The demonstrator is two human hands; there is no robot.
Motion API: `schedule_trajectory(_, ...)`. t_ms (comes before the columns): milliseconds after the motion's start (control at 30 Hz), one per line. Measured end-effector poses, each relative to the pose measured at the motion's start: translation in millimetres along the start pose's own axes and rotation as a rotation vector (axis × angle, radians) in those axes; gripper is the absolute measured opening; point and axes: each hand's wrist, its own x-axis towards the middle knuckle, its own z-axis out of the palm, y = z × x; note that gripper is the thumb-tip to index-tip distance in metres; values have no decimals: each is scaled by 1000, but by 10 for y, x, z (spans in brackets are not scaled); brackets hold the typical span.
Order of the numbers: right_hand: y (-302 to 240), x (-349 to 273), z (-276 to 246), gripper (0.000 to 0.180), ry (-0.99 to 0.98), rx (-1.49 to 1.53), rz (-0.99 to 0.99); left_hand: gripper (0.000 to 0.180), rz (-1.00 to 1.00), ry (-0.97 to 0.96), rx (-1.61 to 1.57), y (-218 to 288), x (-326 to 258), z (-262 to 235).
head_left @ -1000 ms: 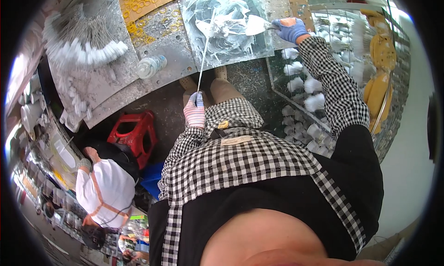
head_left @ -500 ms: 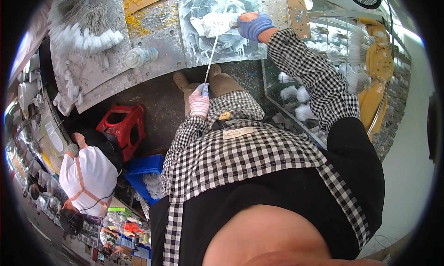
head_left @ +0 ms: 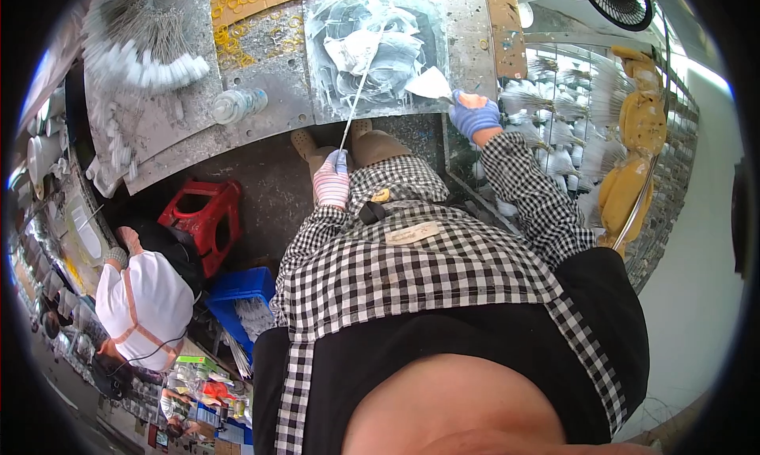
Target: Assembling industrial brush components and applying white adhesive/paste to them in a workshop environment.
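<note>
In a pink-and-white striped glove, my left hand (head_left: 331, 180) is closed around the lower end of a thin rod (head_left: 362, 87). The rod slants up over the work surface, its far part white, ending above a smear of thick white paste (head_left: 352, 53). My right hand (head_left: 475, 113), gloved in blue stripes with bare skin showing at the fingers, grips a scraper (head_left: 430, 83) by its handle. The scraper's broad blade looks white, and it points left over the right edge of the paste-covered plate (head_left: 431, 18). Whether the rod's far end touches the paste, I cannot tell.
A clear bottle (head_left: 240, 104) lies near the table's front edge. White-tipped wire pieces (head_left: 146, 39) fan out at far left, beside yellow rings (head_left: 233, 39). Racks of white brush-like pieces (head_left: 554, 107) stand right. Behind a red stool (head_left: 207, 221) and blue bin (head_left: 241, 293), a co-worker (head_left: 146, 309) sits.
My right hand has drawn back from the paste toward the right, bringing the scraper blade into sight. My left hand has shifted slightly left and nearer with the rod.
</note>
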Motion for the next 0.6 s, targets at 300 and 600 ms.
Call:
schedule_trajectory(300,-169,643,-630,36,-47,-151,-17,26,64,68,-48,-45,-72,-40)
schedule_trajectory(600,69,1617,-1071,28,217,-413,-375,27,52,100,-39,33,-293,25)
